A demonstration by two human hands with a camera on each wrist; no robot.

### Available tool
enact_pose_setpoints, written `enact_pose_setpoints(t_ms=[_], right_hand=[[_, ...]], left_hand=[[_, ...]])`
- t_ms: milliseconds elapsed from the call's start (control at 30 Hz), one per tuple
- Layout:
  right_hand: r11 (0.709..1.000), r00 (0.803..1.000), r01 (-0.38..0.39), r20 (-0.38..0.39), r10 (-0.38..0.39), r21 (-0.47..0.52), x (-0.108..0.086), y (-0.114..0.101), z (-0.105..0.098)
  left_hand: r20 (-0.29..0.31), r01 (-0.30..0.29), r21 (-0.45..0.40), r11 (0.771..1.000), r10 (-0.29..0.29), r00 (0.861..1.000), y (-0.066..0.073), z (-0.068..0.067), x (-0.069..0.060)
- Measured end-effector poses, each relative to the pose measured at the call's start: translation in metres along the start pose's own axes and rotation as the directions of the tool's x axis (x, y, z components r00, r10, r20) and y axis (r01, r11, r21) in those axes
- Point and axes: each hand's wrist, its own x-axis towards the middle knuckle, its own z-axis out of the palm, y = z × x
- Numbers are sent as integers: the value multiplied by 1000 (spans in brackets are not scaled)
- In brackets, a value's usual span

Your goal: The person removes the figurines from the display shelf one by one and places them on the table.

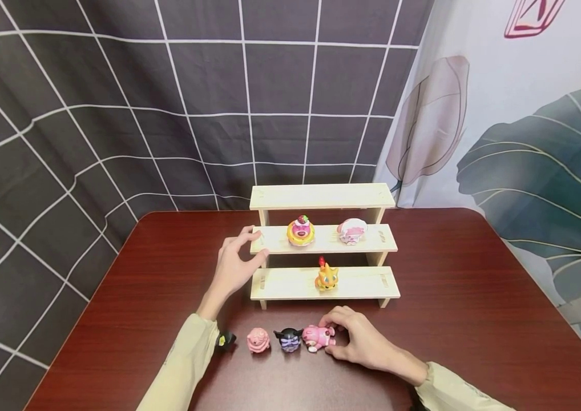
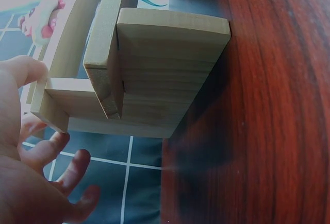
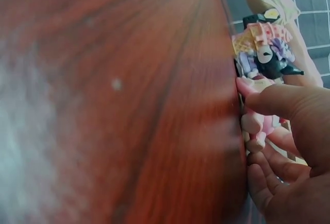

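A three-tier wooden shelf [image 1: 323, 196] stands on the table. At the left end of its middle tier, my left hand [image 1: 231, 265] holds the board between thumb and forefinger; the other fingers hang beside it in the left wrist view [image 2: 31, 152]. A pink figure [image 1: 317, 337] lies on the table in front of the shelf. My right hand [image 1: 364, 342] pinches it, with thumb and fingers on opposite sides, also visible in the right wrist view [image 3: 299, 141]. Left of it are a black-and-purple figure [image 1: 289, 339] and a pink round figure [image 1: 258, 340].
A dark figure [image 1: 226, 341] is partly hidden by my left sleeve. The middle tier bears a yellow-and-pink figure [image 1: 301, 233] and a white-and-pink one [image 1: 352, 231]; an orange figure [image 1: 327, 278] stands on the bottom tier. Curtains hang behind the brown table [image 1: 450, 274].
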Motion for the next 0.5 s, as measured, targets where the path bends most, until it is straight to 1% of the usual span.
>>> enact_pose_setpoints(t_ms=[200, 433, 500], right_hand=[[1000, 1000, -4, 0, 4, 19, -2, 2, -5], [998, 999, 8, -46, -5, 61, -3, -1, -14], [997, 998, -1, -56, 6, 83, -2, -4, -18]], left_hand=[[-2, -9, -1, 1000, 9, 1000, 1, 0, 0], [1, -6, 0, 1000, 6, 1000, 0, 0, 0], [1, -5, 1, 1000, 5, 1000, 0, 0, 0]])
